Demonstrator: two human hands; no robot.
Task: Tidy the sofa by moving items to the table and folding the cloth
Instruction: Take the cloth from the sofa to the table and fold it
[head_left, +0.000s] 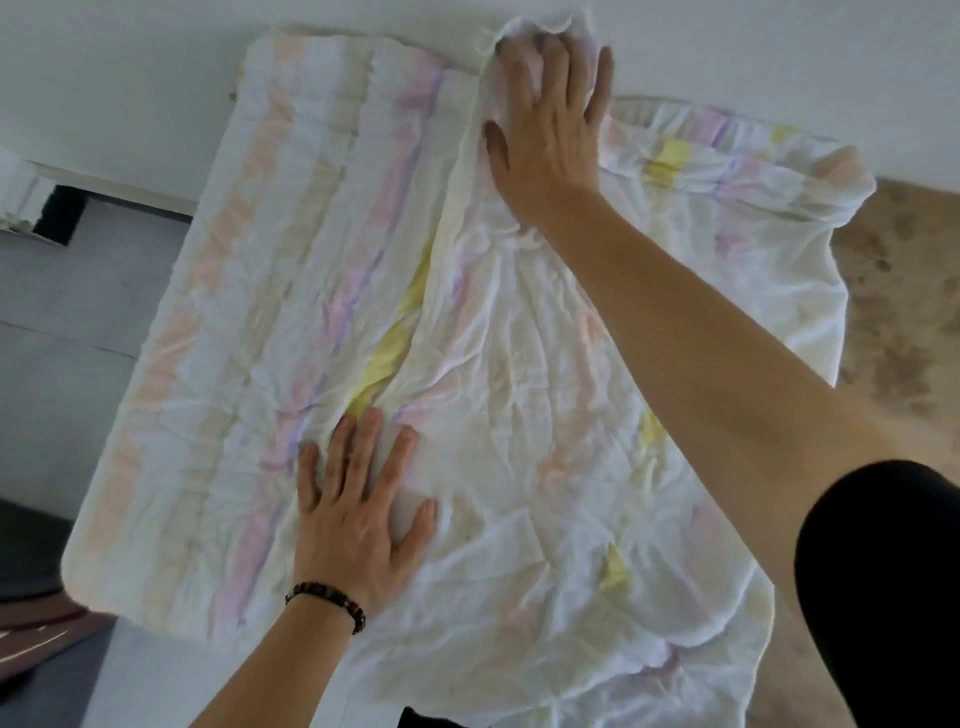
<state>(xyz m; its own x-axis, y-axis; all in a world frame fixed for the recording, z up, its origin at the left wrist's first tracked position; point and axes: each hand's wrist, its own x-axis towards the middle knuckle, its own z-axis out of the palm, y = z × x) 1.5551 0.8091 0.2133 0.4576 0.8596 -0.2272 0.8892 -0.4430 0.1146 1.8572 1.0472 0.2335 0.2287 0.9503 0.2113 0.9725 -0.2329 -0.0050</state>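
A large white cloth with faded pink, purple, peach and yellow stripes lies spread and wrinkled over the sofa seat. Its right half is folded over toward the middle. My left hand, with a dark bead bracelet at the wrist, lies flat with fingers spread on the cloth near the fold line. My right hand reaches far across and presses on the folded layer near the cloth's top edge, fingers spread, with a bunched bit of cloth just beyond the fingertips.
A brown patterned sofa surface shows to the right of the cloth. A white wall runs behind. Grey floor lies at the left, with a dark reddish object at the lower left corner.
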